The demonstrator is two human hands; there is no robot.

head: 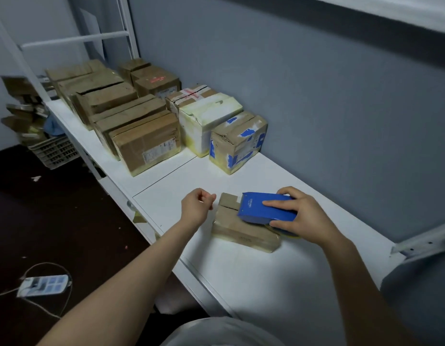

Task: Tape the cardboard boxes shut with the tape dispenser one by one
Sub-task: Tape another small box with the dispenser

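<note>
A small flat cardboard box (241,229) lies on the white tabletop (266,283) in front of me, its top flaps showing a dark seam. The blue tape dispenser (264,208) sits on top of this box, and my right hand (303,218) grips it from the right side, with the forefinger laid along its top. My left hand (196,207) hovers just left of the box with its fingers curled, holding nothing and apart from the cardboard. A yellowish tape roll peeks out under the dispenser.
Several cardboard boxes (146,141) stand in rows at the far left of the table, against the grey wall (316,96). A box with blue patches (237,141) is the nearest of them. A power strip (43,285) lies on the dark floor, and a plastic crate (54,152) sits beyond the table.
</note>
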